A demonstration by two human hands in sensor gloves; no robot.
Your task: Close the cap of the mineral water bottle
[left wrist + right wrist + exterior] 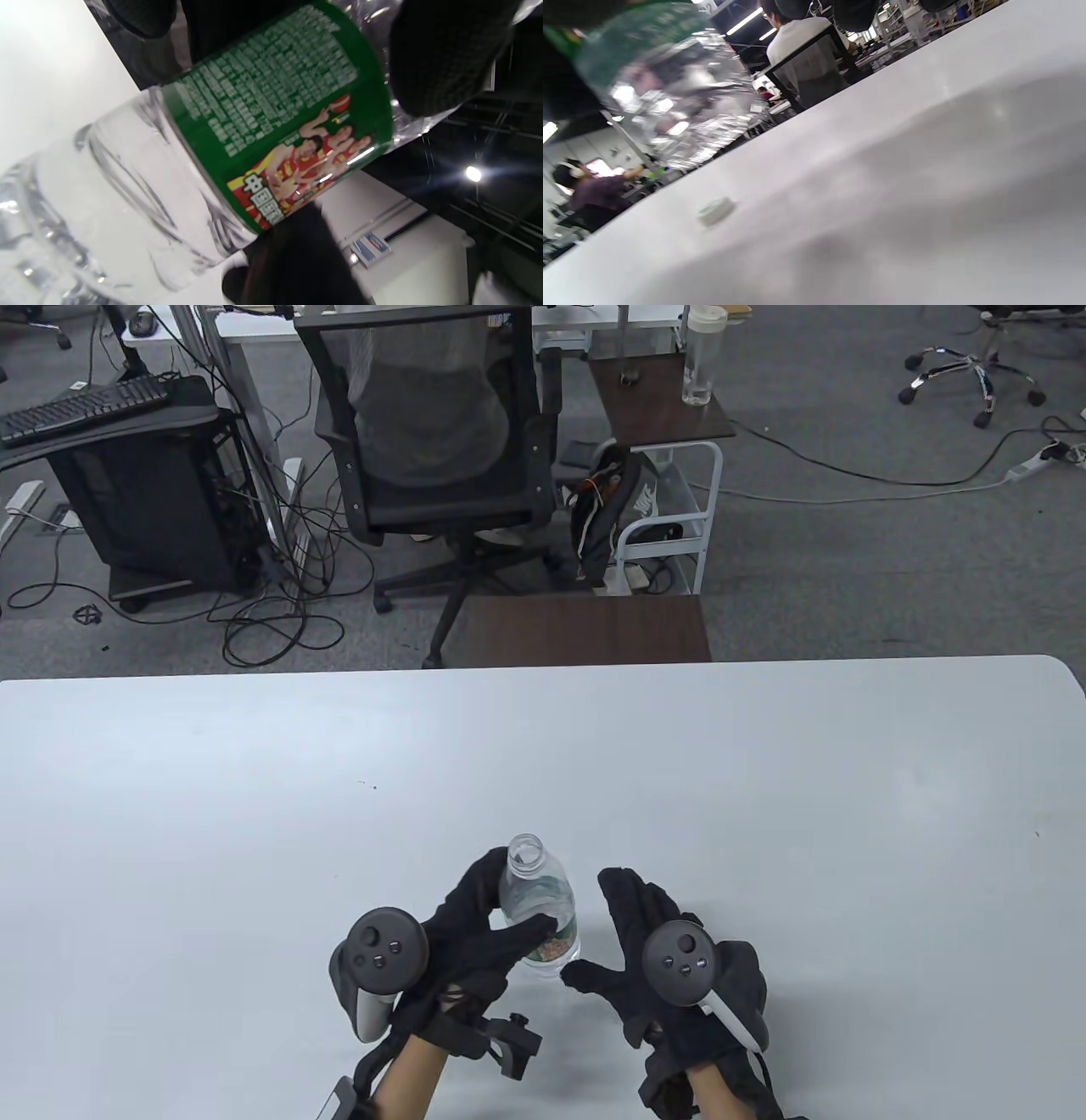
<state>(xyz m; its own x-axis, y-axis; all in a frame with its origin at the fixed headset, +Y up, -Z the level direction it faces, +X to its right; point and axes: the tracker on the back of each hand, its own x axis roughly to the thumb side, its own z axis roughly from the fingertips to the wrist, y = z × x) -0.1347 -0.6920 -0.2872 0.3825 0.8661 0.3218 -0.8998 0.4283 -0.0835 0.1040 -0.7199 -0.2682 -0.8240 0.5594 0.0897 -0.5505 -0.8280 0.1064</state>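
Clear mineral water bottle [540, 906], mouth open and uncapped, near the front middle of the pale bench [254, 814]; whether its base touches the surface cannot be told from the table view. The left hand [475, 933] grips it, fingers behind the shoulder and thumb across the green label [556, 943]. The right hand [662, 959] hovers just beside the bottle on its right, fingers spread and holding nothing; no contact with the bottle is evident. The left wrist view alone resolves the label [280, 123]: fine white print on green, with a red and yellow picture panel at one end, a gloved fingertip [441, 55] pressed on the clear wall next to it, and the ribbed transparent lower body [127, 203]. The right wrist view alone shows the cap [716, 210], a small pale disc lying on the bench [882, 178] apart from the blurred bottle [670, 84]; in the table view the cap cannot be found. Broad bare bench surface extends left, right and beyond the hands to the far edge [543, 661]. Past that edge stand a brown side table [585, 628] and a black office chair [424, 432].
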